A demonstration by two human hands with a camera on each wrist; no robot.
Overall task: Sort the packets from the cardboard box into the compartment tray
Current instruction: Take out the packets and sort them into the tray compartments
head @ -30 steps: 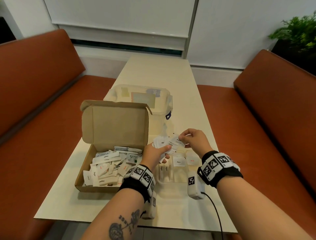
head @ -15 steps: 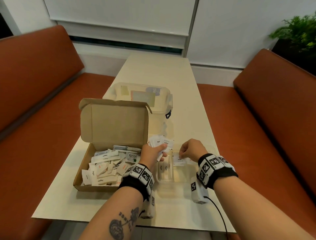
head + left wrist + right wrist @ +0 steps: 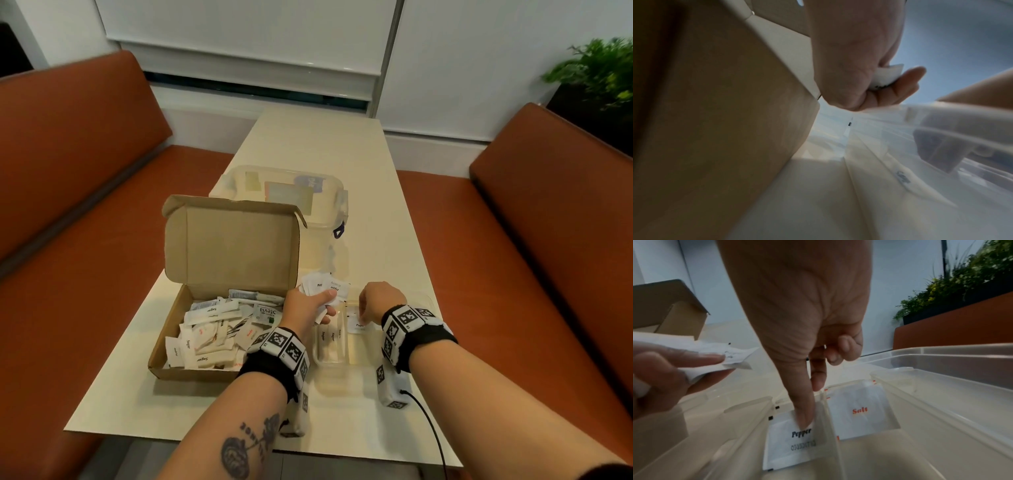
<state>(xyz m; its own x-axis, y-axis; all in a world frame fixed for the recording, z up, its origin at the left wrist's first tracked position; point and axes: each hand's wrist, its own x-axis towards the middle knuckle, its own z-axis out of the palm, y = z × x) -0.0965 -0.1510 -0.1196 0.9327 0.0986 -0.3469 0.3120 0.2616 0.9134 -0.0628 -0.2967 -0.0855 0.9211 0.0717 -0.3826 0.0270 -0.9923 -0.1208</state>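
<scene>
Lidded clear tub point(image 3: 291, 192), orange benches point(image 3: 555, 219), plant point(image 3: 596, 72)

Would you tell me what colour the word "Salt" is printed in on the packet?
Orange-red on the white salt packet, clearest in the right wrist view.

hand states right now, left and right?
Left hand: gripping a bunch of packets beside the cardboard box.
Right hand: thumb and finger pinching a pepper packet down in a compartment tray section.
</scene>
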